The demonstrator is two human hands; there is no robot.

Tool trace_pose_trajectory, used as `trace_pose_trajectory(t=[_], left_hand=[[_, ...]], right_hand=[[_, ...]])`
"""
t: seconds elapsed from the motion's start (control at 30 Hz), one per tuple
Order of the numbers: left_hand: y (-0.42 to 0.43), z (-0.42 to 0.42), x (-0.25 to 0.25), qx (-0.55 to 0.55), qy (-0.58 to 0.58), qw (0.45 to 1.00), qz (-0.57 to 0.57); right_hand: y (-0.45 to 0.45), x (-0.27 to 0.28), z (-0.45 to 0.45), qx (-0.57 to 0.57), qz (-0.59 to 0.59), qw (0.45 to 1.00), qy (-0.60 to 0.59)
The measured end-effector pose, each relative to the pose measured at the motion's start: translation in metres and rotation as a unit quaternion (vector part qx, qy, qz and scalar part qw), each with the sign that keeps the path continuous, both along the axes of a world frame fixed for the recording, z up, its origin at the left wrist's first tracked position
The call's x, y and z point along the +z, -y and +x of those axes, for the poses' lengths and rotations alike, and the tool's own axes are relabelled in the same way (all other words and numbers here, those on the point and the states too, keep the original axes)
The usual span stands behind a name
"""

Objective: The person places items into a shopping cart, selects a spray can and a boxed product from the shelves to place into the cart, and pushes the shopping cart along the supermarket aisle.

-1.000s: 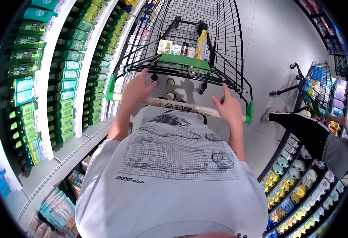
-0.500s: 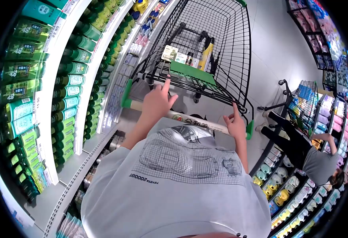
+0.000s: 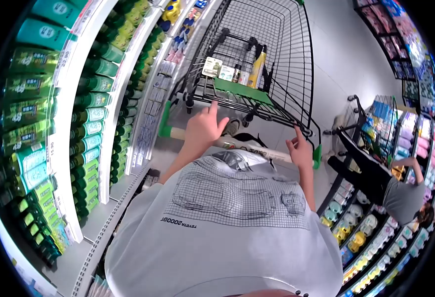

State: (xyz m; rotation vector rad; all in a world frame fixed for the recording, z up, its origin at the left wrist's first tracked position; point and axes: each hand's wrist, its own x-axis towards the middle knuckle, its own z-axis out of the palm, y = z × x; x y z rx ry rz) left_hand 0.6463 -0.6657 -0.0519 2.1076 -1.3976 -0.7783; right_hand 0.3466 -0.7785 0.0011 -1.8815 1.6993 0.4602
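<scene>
While the person's left hand (image 3: 205, 128) and right hand (image 3: 301, 152) lie part-open over the handlebar (image 3: 247, 148), any clasp hidden, the shopping cart (image 3: 242, 91) extends ahead of that bar, carrying packages (image 3: 211, 67).

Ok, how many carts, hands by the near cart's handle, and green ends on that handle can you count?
Carts: 2 (near cart, far cart)
Hands: 2 (left hand, right hand)
Green handle ends: 2 (left end, right end)
Total: 6
</scene>
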Motion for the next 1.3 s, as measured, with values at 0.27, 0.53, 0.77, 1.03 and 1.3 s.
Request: trace_pose_trajectory(t=[0.27,0.53,0.77,1.03,1.3], left_hand=[[0.026,-0.003,0.0,-0.029,0.009,0.997,0.076],[0.071,-0.009,0.003,-0.021,0.006,0.993,0.118],[0.123,-0.014,-0.005,-0.018,0.052,0.985,0.164],[0.189,-0.018,-0.002,0.017,0.072,0.975,0.211],[0.229,-0.002,-0.021,0.001,0.088,0.98,0.181]], right_hand=[[0.024,-0.002,-0.004,0.003,-0.004,1.0,-0.017],[0.072,-0.009,-0.005,0.005,0.005,1.0,-0.024],[0.126,-0.025,-0.017,0.048,0.035,0.998,0.004],[0.188,-0.033,-0.012,0.027,0.08,0.996,0.002],[0.229,-0.038,0.0,0.052,0.099,0.994,0.007]])
